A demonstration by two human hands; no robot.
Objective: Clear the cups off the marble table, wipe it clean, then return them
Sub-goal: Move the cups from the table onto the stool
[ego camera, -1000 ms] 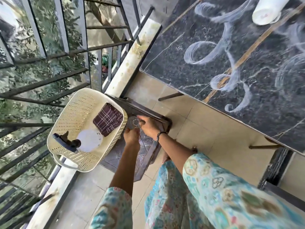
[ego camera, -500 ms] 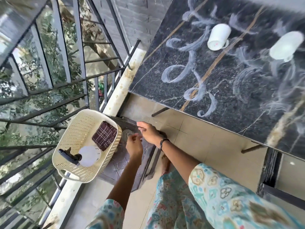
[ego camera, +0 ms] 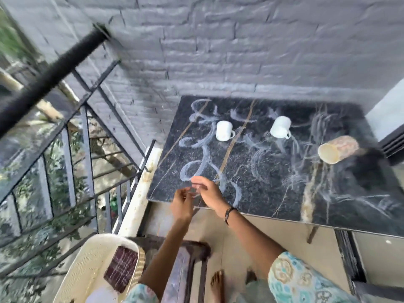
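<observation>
3 cups [ego camera: 223,131] on marble table [ego camera: 284,182], beyond fingers [ego camera: 197,179].

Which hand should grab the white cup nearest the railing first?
Probably the left hand. It hovers at the marble table edge on the railing side, the same side as that white cup. The right hand sits beside it, better placed for the cups farther right.

Whole shot's motion-blurred. Something clear sits between the hands [ego camera: 182,203] [ego camera: 208,193], can't tell what. Basket [ego camera: 87,270] runs off the bottom edge, cloth [ego camera: 121,267] partly behind the left sleeve [ego camera: 142,295].
</observation>
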